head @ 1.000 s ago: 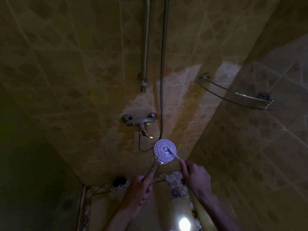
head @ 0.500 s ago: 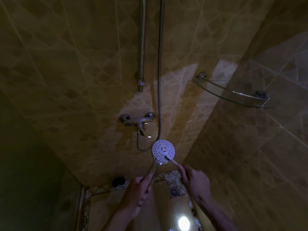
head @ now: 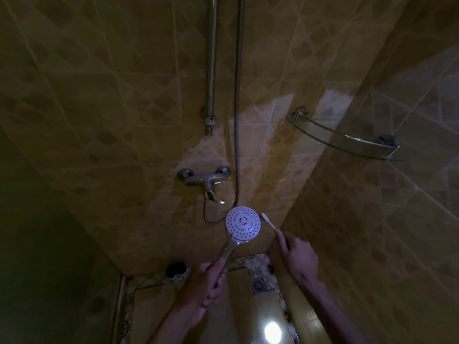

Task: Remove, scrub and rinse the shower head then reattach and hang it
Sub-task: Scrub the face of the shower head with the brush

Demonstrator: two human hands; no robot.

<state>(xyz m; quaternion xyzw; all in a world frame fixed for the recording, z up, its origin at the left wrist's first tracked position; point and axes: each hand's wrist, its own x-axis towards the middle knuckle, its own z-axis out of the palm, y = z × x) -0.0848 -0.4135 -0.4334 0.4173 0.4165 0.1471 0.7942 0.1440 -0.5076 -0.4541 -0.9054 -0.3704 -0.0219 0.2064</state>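
Two hands work low in a dim tiled shower corner, and the shower head is the landmark between them. The left hand has its fingers closed around the chrome handle below the head, holding the white perforated face tilted up toward the camera. The right hand, to the right of the head and slightly lower, pinches a toothbrush by its handle; the bristle end sits just beside the head's right rim, and whether it touches cannot be told.

Above and left of the head, the mixer tap juts from the wall, its spout close to the head's upper edge. The hose drops down the wall past the tap and loops under it just left of the head. The riser rail runs up the wall well above. A glass corner shelf hangs well above and right of the head, its curved front edge clear of both hands. Below the head, the floor drain lies between the forearms, with open floor around it.
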